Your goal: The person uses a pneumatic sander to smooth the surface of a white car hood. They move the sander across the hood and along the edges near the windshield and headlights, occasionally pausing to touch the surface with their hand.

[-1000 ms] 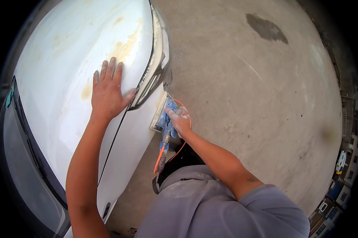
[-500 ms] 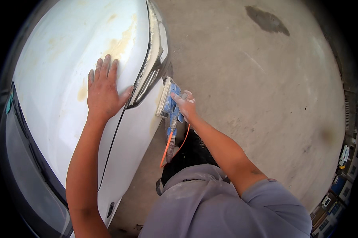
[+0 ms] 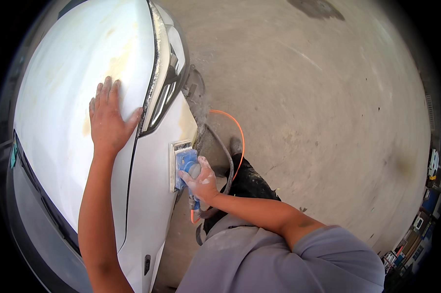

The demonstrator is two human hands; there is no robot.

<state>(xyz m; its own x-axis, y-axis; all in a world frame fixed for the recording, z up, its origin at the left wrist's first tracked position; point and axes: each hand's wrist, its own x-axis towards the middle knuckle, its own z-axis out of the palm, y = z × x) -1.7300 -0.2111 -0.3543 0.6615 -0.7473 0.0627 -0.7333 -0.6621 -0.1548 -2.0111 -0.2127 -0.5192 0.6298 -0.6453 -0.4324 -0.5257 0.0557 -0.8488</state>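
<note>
My left hand (image 3: 108,121) lies flat on the white car hood (image 3: 59,97), fingers stretched out and thumb by the seam near the headlight (image 3: 168,93). Just past the fingertips is a yellowish patch (image 3: 122,62). My right hand (image 3: 201,179), dusted white, grips a blue sander (image 3: 185,161) with a rectangular pad. The pad lies against the white fender (image 3: 154,151), below another yellowish patch (image 3: 185,119). A grey hose (image 3: 229,158) and an orange air line (image 3: 242,134) loop beside the sander.
The windshield (image 3: 30,180) is at the left. Concrete floor (image 3: 303,122) stretches to the right, with a dark stain (image 3: 318,9) at the top. My leg in dark trousers (image 3: 252,183) stands close to the fender. Assorted items (image 3: 420,219) line the far right rim.
The sander in my right hand has moved back along the fender, and its pad now faces the panel lower down. The hose and air line have swung outward. My left hand stays on the hood.
</note>
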